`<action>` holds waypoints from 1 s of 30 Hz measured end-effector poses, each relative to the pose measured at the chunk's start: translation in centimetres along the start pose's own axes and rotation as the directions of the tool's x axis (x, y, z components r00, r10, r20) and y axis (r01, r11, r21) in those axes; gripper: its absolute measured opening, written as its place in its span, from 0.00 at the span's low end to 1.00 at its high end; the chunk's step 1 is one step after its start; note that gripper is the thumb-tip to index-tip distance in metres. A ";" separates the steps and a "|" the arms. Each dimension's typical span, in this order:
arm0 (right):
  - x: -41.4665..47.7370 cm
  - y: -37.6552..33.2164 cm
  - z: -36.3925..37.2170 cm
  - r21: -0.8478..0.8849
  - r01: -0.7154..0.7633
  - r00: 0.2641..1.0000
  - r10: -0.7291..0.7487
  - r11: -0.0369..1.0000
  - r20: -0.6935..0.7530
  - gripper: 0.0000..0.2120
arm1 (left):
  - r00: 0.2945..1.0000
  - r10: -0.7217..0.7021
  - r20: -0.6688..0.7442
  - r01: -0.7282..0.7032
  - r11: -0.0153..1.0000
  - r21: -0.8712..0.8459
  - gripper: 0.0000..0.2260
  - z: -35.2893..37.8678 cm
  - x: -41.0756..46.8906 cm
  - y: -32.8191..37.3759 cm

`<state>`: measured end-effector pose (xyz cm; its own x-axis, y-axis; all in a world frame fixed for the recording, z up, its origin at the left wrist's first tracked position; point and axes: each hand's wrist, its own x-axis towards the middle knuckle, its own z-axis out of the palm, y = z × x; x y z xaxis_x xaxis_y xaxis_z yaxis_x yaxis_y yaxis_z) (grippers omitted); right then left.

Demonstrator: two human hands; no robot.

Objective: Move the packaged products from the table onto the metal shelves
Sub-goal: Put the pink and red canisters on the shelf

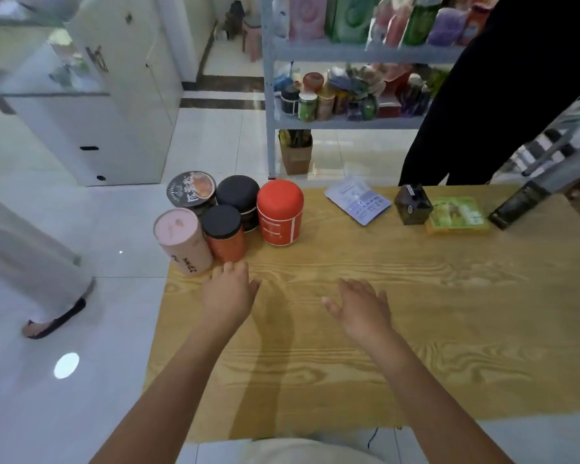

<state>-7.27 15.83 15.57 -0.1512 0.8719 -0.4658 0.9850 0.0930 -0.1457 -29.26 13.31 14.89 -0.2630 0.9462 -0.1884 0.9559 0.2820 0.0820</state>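
Note:
On the wooden table (365, 329) a cluster of containers stands at the far left: a pink tube (181, 241), an orange jar with a black lid (225, 234), a black jar (238, 197), a noodle cup (191, 189) and a red canister (279, 212). Further right lie a white pouch (357, 199), a dark small box (412, 204), a green flat pack (457, 216) and a dark long pack (519, 204). My left hand (228, 291) hovers open just in front of the orange jar. My right hand (360, 306) is open over the bare table, holding nothing.
The grey metal shelf (349, 122) stands behind the table, its levels filled with jars and packets. A person in black (503, 95) stands at the table's far right. Another person's leg and slipper (52, 319) are on the tiled floor at left. White cabinets (114, 112) stand behind.

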 end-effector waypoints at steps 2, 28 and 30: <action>2.0 -0.9 -1.1 -0.022 0.031 0.999 -0.031 0.999 0.011 0.30 | 0.998 -0.024 -0.058 0.022 0.999 -0.026 0.18 -0.8 1.7 -1.1; 21.9 -10.7 -7.0 -0.051 0.310 0.945 -0.313 0.949 -0.090 0.53 | 0.905 -0.387 -0.180 0.304 0.880 -0.365 0.40 1.3 10.4 -10.4; 21.7 -10.5 -7.0 -0.050 0.312 0.944 -0.315 0.949 -0.097 0.53 | 0.898 -0.404 -0.175 0.312 0.865 -0.393 0.40 1.3 10.1 -10.2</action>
<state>-20.34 37.14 13.10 -0.4452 0.8404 -0.3092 0.8916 0.3841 -0.2398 -41.52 19.79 10.84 -0.6449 0.7636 -0.0311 0.6932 0.6016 0.3968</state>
